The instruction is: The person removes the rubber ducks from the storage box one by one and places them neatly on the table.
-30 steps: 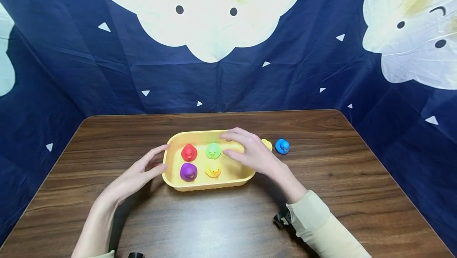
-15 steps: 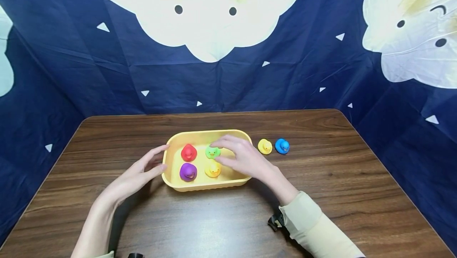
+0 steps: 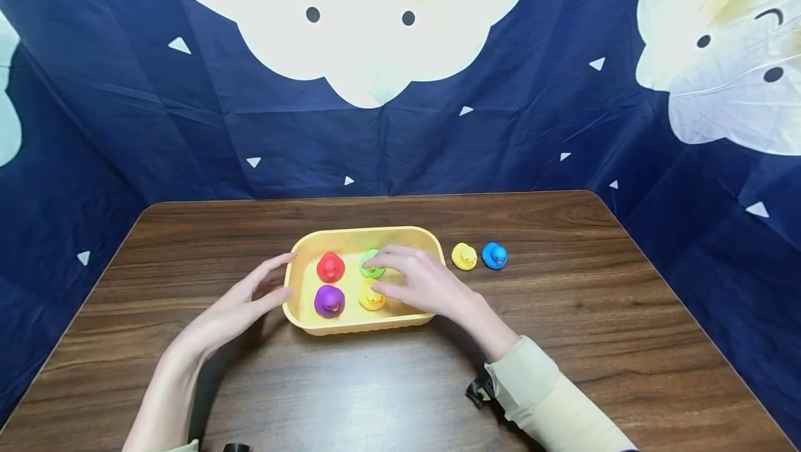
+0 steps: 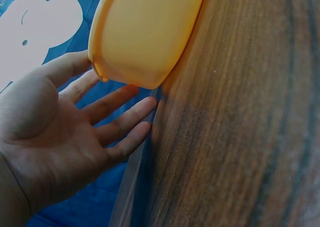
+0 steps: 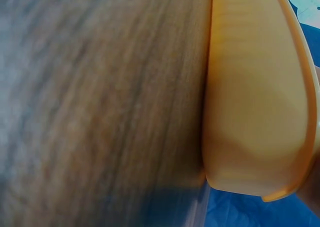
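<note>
A yellow plastic tub (image 3: 369,323) stands on the table and holds several toy ducks: a red duck (image 3: 330,267), a purple duck (image 3: 329,301), a green duck (image 3: 373,271) and a yellow duck (image 3: 372,299). My left hand (image 3: 234,309) is at the tub's left end, thumb and fingers spread; in the left wrist view its fingertips meet the tub's end wall. My right hand (image 3: 425,281) reaches over the tub's right half. Its fingers partly cover the green duck and its thumb lies over the yellow one; whether they touch cannot be made out.
Right of the tub, another yellow duck (image 3: 464,256) and a blue duck (image 3: 495,256) sit side by side on the brown wooden table (image 3: 563,285). A dark blue cloth (image 3: 300,139) with white cloud faces hangs behind the table and at both sides.
My right hand has moved left and lower over the tub, to the green duck. The second yellow duck, partly hidden earlier, now shows fully. My left hand stays in place.
</note>
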Demonstrator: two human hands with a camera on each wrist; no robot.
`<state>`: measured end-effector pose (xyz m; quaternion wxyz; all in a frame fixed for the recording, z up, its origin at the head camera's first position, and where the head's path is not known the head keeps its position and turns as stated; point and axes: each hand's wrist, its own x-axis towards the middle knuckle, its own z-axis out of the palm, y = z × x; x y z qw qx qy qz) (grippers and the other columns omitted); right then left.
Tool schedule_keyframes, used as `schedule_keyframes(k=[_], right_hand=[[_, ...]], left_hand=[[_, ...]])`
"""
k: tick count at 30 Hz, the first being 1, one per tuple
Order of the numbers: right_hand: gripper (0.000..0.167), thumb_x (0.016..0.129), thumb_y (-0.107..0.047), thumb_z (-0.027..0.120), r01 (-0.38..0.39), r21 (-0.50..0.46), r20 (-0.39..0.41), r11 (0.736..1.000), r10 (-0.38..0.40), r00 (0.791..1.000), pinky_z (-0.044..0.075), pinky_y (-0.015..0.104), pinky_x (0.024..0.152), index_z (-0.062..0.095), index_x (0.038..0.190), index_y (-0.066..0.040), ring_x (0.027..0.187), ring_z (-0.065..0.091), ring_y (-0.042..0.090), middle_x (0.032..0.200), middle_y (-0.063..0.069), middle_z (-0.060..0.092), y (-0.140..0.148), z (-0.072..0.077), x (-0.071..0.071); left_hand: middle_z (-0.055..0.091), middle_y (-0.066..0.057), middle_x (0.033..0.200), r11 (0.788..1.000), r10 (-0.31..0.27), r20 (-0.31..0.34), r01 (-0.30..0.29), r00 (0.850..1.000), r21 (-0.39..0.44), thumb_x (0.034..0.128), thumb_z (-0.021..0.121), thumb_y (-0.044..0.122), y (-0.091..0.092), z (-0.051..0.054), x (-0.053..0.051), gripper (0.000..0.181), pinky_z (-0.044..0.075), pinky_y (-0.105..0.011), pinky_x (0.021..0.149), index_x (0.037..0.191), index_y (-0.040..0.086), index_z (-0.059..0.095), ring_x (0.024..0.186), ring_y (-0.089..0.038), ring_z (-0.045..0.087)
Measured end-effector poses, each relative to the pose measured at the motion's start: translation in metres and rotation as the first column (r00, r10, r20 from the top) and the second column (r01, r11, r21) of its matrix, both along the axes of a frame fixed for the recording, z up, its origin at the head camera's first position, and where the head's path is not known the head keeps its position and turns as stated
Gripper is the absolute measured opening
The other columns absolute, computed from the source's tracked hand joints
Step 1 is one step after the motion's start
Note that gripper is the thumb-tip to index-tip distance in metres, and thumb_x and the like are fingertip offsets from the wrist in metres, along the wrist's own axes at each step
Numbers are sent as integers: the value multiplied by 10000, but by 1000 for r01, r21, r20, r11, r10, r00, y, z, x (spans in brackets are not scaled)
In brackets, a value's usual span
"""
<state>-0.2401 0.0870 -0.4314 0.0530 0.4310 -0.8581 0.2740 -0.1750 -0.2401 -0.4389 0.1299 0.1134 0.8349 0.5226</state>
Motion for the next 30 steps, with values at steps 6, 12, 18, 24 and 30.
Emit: schedule_keyframes(k=[6,12,18,24,30], right_hand=[[302,935,-259,760,-5,23,4,1000,5,1000,562,304,956,742,1223,-168,1093,686,112,1185,-40,718,0,-1,-2],[320,928,-264,769,-9,48,26,999,8,1000,566,314,949,740,1232,-167,1095,697,142,1198,-33,721,-1,-1,-3],[340,913,-282,789,-15,71,29,997,13,999,569,307,923,740,1232,-175,1074,705,156,1199,-32,720,-2,-2,-2],[350,900,-311,803,-13,90,7,996,13,1000,562,302,961,749,1224,-192,1115,690,111,1206,-49,732,-2,-2,-2],[343,876,-342,822,-6,132,-12,991,8,1000,546,284,987,760,1192,-222,1137,672,91,1199,-66,733,-2,-2,-2]], left_hand=[[418,-231,1585,1000,1,5,-1,1000,-5,1071,556,315,0,1,0,633,414,-100,959,1627,215,270,1424,-416,454],[417,-228,1584,1000,6,12,-6,1000,-16,1070,556,323,-1,2,0,639,415,-108,957,1629,220,265,1427,-414,448],[422,-228,1578,1000,5,7,-5,1000,-19,1070,557,323,-1,1,0,636,418,-114,957,1627,219,269,1417,-412,457],[432,-234,1571,1000,6,6,-6,1000,-22,1071,555,309,0,1,0,632,416,-111,955,1627,209,270,1413,-411,461],[430,-232,1574,1000,0,10,1,1000,-14,1073,552,313,-1,1,0,633,419,-116,958,1629,219,263,1423,-417,452]])
